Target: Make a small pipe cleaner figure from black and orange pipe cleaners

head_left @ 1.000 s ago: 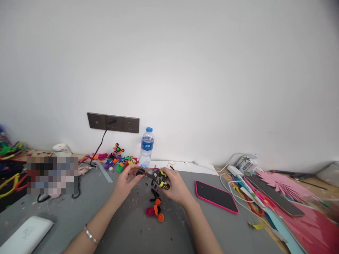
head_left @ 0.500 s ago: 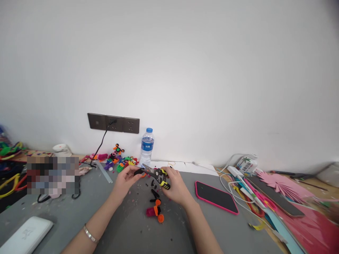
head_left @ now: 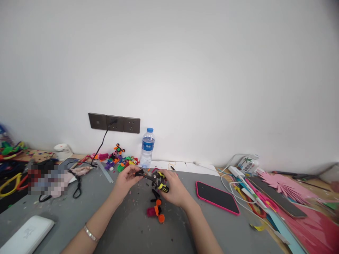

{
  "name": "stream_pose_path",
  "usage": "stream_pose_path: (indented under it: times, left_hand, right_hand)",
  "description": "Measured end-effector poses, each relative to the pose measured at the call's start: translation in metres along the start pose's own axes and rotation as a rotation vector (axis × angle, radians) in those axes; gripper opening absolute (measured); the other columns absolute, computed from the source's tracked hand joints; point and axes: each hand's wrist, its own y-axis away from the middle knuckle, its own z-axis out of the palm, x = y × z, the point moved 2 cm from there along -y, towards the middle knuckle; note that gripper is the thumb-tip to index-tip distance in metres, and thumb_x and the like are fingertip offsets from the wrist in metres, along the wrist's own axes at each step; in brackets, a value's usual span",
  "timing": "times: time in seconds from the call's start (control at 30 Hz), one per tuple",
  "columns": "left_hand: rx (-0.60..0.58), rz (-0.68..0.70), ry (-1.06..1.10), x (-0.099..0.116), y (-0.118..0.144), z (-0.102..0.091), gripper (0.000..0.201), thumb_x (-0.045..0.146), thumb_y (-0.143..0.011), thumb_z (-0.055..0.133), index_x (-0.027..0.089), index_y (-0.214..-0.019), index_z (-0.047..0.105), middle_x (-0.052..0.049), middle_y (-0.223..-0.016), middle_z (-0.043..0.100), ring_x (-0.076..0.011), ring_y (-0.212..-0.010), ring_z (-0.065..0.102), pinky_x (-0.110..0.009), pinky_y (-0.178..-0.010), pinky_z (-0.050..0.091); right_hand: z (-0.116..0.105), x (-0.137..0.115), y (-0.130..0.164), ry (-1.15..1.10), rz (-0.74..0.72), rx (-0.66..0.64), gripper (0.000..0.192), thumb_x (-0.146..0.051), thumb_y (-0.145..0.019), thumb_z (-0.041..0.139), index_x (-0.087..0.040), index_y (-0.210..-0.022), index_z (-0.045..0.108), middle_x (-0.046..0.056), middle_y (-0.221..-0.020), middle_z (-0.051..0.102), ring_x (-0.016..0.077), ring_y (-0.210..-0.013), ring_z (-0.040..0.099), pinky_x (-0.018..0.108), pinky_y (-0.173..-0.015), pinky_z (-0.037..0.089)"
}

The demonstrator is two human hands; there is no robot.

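Note:
My right hand [head_left: 173, 188] is wrapped round the black-and-yellow handles of a pair of shears [head_left: 159, 181]. Their blades point left, toward my left hand [head_left: 126, 179], whose fingertips pinch a short black piece of pipe cleaner [head_left: 139, 173]. The blades reach that black piece; whether they close on it I cannot make out. On the mat below lies a small pipe-cleaner figure [head_left: 152, 211] with a magenta body and orange discs. Black pipe-cleaner bits [head_left: 155, 194] lie just above it, partly under the shears.
A water bottle [head_left: 147, 148] stands by the wall, beside colourful pipe-cleaner figures [head_left: 116, 158]. To the right lie a pink-cased phone [head_left: 217, 197], white cables, and a pile of coloured paper [head_left: 312, 225]. A white power bank [head_left: 29, 234] rests at the front left of the grey mat [head_left: 127, 233].
The shears have tipped, their blades dropping lower and closer to the left fingertips. A black scrap now shows on the white paper behind my right hand. My left hand has barely moved.

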Motion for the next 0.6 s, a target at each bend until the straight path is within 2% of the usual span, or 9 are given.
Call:
stream_pose_path:
  times: [0.27,0.6]
  left_hand:
    - [-0.054,0.028,-0.026,0.0061,0.0017,0.0040,0.024,0.029,-0.064,0.077,0.018,-0.076,0.059,-0.003,-0.084,0.065,-0.0195,-0.083,0.063,-0.030,-0.075,0.052]
    - [0.000,-0.017,-0.007,0.0022,0.0027,0.0027,0.024,0.033,-0.068,0.075,0.019,-0.081,0.060,0.000,-0.081,0.063,-0.0180,-0.083,0.062,-0.027,-0.075,0.051]
  right_hand:
    - [-0.0069,-0.0053,-0.0031,0.053,0.005,0.012,0.056,-0.009,-0.066,0.059,-0.023,-0.119,0.051,0.006,-0.111,0.060,0.0263,-0.104,0.053,0.040,-0.092,0.036]
    - [-0.0048,-0.0001,-0.0020,0.054,0.012,0.009,0.057,-0.008,-0.065,0.058,-0.024,-0.119,0.050,0.006,-0.111,0.059,0.0270,-0.104,0.051,0.040,-0.092,0.035]
